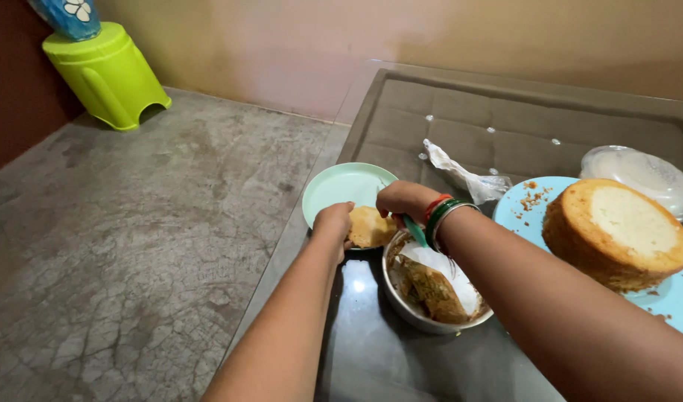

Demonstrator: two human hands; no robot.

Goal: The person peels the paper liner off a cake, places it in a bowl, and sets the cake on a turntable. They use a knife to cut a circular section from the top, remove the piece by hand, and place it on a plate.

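My left hand [333,223] holds a flat golden cake slice [369,226] at the near edge of a mint-green plate [341,187]. My right hand [405,199], with red and green bangles at the wrist, grips a green-handled utensil [414,231] next to the slice. Below my right wrist sits a steel bowl [412,311] lined with baking paper and brown cake residue. A round sponge cake [615,232] with its top cut off rests on a light blue board [673,298] at the right.
All this stands on a glass-topped table [371,350] with a padded grey surface beneath. A crumpled clear wrapper [461,175] and a clear plastic lid [643,179] lie farther back. A lime-green plastic stool [107,74] stands on the concrete floor at far left.
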